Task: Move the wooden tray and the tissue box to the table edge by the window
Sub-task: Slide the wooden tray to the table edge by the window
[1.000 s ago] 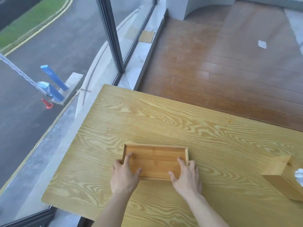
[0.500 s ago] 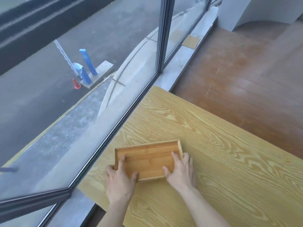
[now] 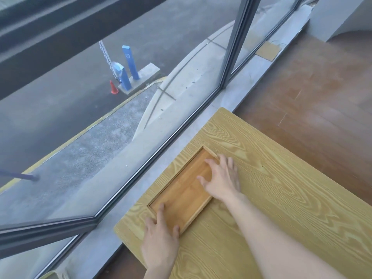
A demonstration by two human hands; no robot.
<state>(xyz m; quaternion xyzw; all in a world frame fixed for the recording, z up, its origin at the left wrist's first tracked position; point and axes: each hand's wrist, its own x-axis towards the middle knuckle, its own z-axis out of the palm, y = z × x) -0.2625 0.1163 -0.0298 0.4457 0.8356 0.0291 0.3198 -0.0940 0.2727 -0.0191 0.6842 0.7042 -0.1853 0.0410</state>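
A shallow rectangular wooden tray (image 3: 184,190) lies flat on the light wood-grain table (image 3: 281,198), its long side running along the table edge closest to the window. My left hand (image 3: 161,240) grips the tray's near corner, with a finger inside the rim. My right hand (image 3: 221,180) holds the far end, fingers spread over the rim and into the tray. The tissue box is out of view.
A tall glass window with a dark frame (image 3: 231,57) runs along the left, with a grey stone sill (image 3: 161,164) between it and the table. Brown wooden floor (image 3: 312,87) lies beyond the table.
Both hands have slid the tray left across the table until it lies near the window-side edge, and turned it so it runs along that edge. My view has swung left; the tissue box left the frame.
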